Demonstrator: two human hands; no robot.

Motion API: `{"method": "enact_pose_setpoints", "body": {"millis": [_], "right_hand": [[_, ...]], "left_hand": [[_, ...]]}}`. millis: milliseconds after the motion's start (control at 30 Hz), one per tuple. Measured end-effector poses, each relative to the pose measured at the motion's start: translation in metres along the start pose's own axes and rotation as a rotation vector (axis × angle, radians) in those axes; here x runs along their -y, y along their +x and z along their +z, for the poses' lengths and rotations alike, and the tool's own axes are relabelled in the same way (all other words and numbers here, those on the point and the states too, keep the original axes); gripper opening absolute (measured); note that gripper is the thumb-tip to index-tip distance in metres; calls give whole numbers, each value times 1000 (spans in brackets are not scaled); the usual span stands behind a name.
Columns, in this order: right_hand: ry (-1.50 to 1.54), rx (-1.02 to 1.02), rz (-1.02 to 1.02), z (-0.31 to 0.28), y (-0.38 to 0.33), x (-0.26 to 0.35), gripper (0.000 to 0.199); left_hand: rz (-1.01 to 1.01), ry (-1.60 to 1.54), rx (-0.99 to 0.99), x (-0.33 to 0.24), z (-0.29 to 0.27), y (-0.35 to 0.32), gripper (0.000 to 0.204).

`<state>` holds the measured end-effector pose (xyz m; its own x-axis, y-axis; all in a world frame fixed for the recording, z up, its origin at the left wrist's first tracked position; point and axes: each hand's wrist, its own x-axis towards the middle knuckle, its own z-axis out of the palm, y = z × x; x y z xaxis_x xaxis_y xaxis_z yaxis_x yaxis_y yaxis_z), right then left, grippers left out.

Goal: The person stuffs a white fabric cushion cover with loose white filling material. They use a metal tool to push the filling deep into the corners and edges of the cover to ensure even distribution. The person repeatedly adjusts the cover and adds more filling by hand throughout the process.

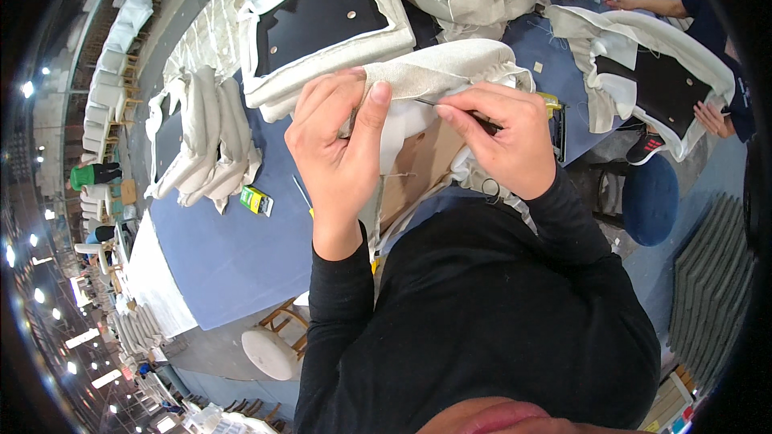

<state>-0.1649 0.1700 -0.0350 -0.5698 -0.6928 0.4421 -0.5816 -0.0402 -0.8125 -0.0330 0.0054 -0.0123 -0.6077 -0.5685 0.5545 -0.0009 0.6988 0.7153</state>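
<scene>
Beige fabric edge (pixel 434 80), open tabletop (pixel 233 269)

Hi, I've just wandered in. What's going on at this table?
A person is working on a beige padded panel at a blue table. Their left hand grips its fabric, while their right hand holds a thin dark tool with its tip close to the panel; whether it touches isn't clear. Black-backed panels lie beyond. To the right, a co-worker's hand is on another panel.
</scene>
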Motion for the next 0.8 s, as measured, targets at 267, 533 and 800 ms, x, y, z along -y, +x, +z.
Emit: {"method": "enact_pose_setpoints", "body": {"millis": [267,533,800], "right_hand": [[140,165,191,-5,-1,5,11],[11,410,98,-33,-13,-7,12],[68,392,173,-16,-10,7,12]], "left_hand": [[61,-11,-7,1,-4,-6,19],[60,-38,-34,14,-14,-9,20],[60,-32,-32,14,-17,-11,18]]}}
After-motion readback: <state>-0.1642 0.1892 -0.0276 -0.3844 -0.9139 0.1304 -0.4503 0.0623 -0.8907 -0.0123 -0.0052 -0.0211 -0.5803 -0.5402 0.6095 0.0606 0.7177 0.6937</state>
